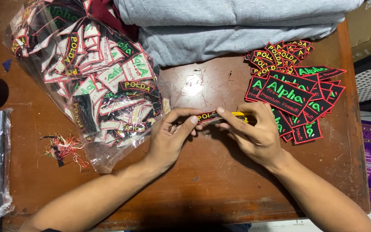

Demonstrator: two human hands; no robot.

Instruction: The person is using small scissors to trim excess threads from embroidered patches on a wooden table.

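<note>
My left hand (168,137) and right hand (254,135) pinch a small black embroidered patch (207,116) and yellow-handled cutter (240,114); a slip could nick fingers (190,126).

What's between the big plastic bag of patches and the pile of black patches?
In the head view: the small patch, pinched by the left hand and right hand, over bare table.

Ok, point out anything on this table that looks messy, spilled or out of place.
A tangle of loose thread scraps lies on the wooden table, left of the clear plastic bag of patches. The pile of black patches at right is fanned unevenly, not squared. Nothing looks damaged.
</note>
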